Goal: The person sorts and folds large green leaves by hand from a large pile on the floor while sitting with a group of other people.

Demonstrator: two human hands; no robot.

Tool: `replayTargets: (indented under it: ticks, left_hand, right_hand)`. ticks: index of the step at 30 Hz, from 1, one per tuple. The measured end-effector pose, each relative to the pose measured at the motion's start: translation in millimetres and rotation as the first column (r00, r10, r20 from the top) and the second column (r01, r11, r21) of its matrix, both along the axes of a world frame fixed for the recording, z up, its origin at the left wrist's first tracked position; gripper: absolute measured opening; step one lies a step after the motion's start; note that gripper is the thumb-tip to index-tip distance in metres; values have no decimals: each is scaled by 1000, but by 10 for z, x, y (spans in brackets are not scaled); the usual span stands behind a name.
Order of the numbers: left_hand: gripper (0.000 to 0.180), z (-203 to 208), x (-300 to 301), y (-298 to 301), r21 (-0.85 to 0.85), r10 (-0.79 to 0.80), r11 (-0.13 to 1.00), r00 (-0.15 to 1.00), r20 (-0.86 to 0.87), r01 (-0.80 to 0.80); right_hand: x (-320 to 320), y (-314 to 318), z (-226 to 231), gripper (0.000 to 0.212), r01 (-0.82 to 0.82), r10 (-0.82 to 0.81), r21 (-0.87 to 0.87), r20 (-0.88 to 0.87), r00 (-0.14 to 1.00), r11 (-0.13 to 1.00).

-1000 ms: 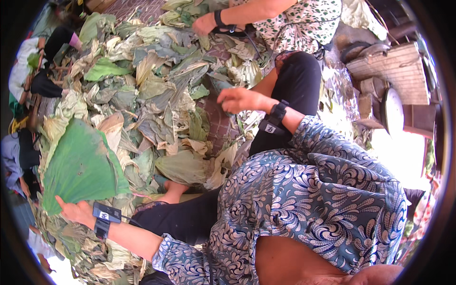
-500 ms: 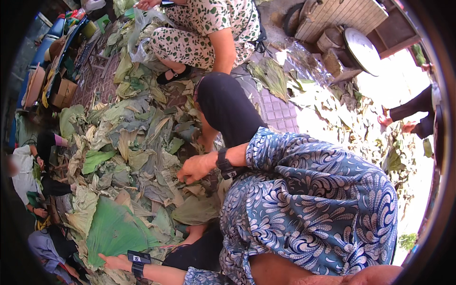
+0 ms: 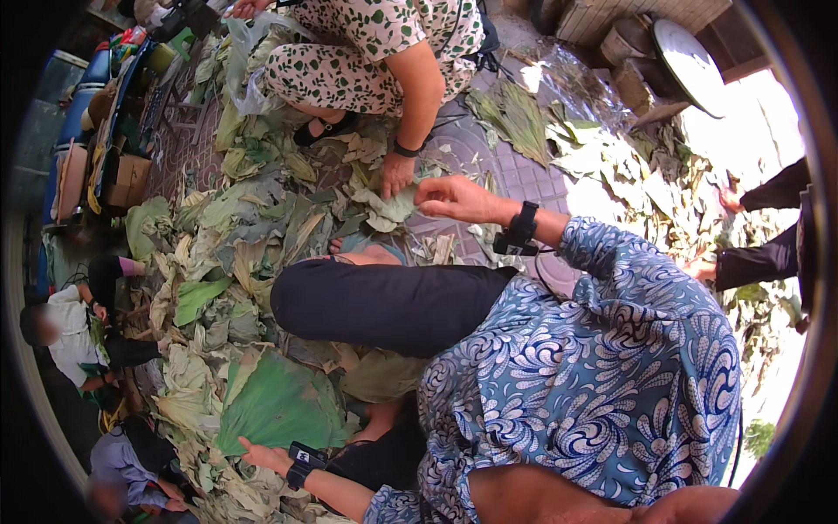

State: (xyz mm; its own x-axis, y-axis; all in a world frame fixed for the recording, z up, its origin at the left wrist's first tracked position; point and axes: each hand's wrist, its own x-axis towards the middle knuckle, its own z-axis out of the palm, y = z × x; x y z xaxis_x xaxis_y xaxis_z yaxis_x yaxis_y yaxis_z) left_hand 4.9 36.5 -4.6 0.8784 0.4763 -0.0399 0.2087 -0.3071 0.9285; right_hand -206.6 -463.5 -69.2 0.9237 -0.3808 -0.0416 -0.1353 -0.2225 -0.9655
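At the lower left, my left hand (image 3: 266, 456) is pinched at the edge of a broad green leaf (image 3: 284, 406). This fan-shaped leaf spreads over the heap and reaches my bent legs. Higher up, beyond my knee, my right hand (image 3: 449, 199) is raised with its fingers curled together. Its fingertips come close to a pale dried leaf (image 3: 386, 210), and I cannot make out what is between them. Another person's hand (image 3: 399, 175) reaches down to that same pale leaf. Black bands circle both my wrists.
Withered leaves (image 3: 236, 210) lie heaped across the ground. A person in leaf-print clothes (image 3: 349, 74) crouches ahead; two others sit at the left. A cardboard box (image 3: 128, 179) stands upper left, a round lid (image 3: 688, 65) upper right. Purple paving (image 3: 515, 188) shows between leaves.
My right hand has moved up and right, off the heap. My knee has swung down and left. The other person's hand now shows by the pale leaf. My left hand stays at the green leaf.
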Motion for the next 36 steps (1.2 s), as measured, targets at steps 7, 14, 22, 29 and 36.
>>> replayTargets:
  ticks: [7,14,22,29,36]
  left_hand:
    - [50,257,-93,325,-63,70,995,995,-77,-75]
    - [50,398,-168,756,-240,63,968,998,-15,-65]
    - [50,463,-288,673,41,177,984,983,-44,-176]
    - [47,459,-251,590,62,173,983,985,-10,-172]
    - [43,655,-415,286,7,215,977,977,17,-215]
  right_hand:
    - [-862,-143,-1837,19,-126,24,-149,-548,836,981]
    - [-208,606,-2002,28,-348,151,-227,-599,786,910]
    - [339,484,-1954,46,-440,132,-249,-730,671,863]
    - [265,588,-1980,17,-582,131,-414,-727,674,700]
    - [23,471,-1554,13,-299,148,-603,-289,946,739]
